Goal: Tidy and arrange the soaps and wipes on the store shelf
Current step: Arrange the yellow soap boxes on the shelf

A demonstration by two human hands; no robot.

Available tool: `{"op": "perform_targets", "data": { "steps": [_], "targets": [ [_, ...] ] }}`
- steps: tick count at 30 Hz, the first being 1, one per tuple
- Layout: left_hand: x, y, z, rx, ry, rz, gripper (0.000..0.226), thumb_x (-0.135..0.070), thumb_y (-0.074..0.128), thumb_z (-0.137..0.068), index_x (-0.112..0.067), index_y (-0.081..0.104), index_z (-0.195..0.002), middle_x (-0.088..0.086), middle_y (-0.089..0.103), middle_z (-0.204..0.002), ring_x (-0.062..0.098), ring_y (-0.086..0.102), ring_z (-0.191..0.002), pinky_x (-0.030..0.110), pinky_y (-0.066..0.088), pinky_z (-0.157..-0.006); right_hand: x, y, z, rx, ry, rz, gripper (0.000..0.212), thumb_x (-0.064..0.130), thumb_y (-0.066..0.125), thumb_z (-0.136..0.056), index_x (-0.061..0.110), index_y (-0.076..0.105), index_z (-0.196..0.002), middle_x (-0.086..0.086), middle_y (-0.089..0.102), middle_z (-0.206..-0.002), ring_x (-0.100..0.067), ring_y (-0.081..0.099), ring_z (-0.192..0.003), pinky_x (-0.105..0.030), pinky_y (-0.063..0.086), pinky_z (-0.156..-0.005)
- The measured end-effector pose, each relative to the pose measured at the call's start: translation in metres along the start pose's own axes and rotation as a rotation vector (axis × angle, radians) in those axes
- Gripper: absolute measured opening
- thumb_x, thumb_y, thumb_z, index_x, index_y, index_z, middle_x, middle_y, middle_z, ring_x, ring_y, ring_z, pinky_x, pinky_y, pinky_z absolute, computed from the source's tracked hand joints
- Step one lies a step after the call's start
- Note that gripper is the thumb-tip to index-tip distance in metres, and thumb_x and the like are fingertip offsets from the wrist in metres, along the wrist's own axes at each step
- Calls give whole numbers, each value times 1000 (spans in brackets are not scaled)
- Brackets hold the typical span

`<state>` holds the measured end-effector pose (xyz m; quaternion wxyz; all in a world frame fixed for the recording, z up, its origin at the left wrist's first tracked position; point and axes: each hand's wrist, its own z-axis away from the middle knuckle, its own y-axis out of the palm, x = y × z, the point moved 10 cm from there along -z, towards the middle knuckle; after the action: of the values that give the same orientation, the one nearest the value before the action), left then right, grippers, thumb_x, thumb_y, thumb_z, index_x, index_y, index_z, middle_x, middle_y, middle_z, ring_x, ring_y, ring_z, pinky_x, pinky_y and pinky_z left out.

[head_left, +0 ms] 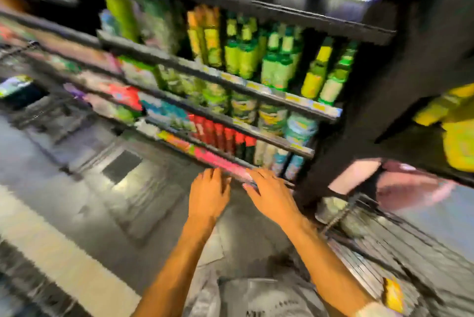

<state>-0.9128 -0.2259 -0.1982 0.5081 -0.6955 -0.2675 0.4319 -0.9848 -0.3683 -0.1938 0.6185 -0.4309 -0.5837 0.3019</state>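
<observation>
While the frame is motion-blurred, both hands sit at the bottom shelf's front edge [259, 166] of the dark store rack. Left hand [209, 194] and right hand [272, 194] lie fingers extended on flat pink packets [220, 161], probably wipes or soap; grip released, nothing clasped as far as visible. Step judged: straightening this low row. Next move likely calls for pushing packets flush, aligned with the red boxes [220, 135] one shelf up.
</observation>
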Motion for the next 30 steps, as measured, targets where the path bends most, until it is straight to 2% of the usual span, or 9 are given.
{"op": "perform_targets", "data": {
  "steps": [3, 7, 13, 16, 23, 26, 30],
  "targets": [
    [82, -39, 30, -80, -159, 8, 39, -40, 52, -97, -5, 66, -108, 20, 66, -96, 43, 64, -87, 49, 58, -71, 72, 39, -27, 42, -134, -8, 54, 51, 46, -103, 16, 59, -142, -5, 62, -139, -26, 57, -130, -43, 48, -109],
    [184, -74, 81, -136, -346, 2, 32, -33, 63, -100, -6, 67, -117, 18, 68, -106, 41, 65, -96, 47, 55, -79, 155, 90, -53, 110, -245, -41, 51, 40, 59, -104, 12, 57, -147, -10, 60, -146, -27, 54, -137, -39, 40, -116],
    [286, -90, 120, -153, -568, 56, 38, -35, 58, -103, -7, 66, -127, 17, 68, -120, 38, 65, -108, 47, 55, -90, 237, 160, -91, 259, -324, -42, 55, 42, 56, -106, 14, 50, -153, -9, 53, -153, -25, 45, -145, -35, 32, -120],
    [321, -95, 109, -163, -590, 34, 38, -36, 57, -103, -8, 66, -128, 17, 68, -119, 37, 66, -105, 47, 56, -88, 259, 190, -119, 311, -322, -21, 57, 44, 52, -107, 16, 46, -156, -6, 49, -157, -22, 39, -149, -33, 29, -122],
    [420, -125, 12, -156, -603, 43, 40, -36, 55, -104, -8, 64, -130, 18, 66, -122, 39, 64, -108, 47, 54, -88, 290, 249, -224, 423, -262, -39, 58, 46, 54, -105, 17, 46, -155, -7, 50, -155, -25, 44, -146, -37, 36, -120],
    [461, -148, -40, -169, -564, 26, 38, -35, 57, -103, -6, 66, -126, 19, 67, -116, 40, 64, -104, 48, 55, -85, 304, 258, -275, 433, -190, -63, 56, 45, 55, -105, 18, 48, -154, -6, 52, -152, -25, 48, -141, -37, 40, -117],
    [510, -159, -97, -135, -540, 14, 34, -35, 57, -103, -8, 67, -120, 16, 67, -110, 37, 62, -101, 46, 54, -82, 335, 263, -339, 402, -159, -74, 54, 42, 56, -105, 17, 50, -152, -5, 54, -150, -23, 49, -140, -33, 37, -116]
  ]
}}
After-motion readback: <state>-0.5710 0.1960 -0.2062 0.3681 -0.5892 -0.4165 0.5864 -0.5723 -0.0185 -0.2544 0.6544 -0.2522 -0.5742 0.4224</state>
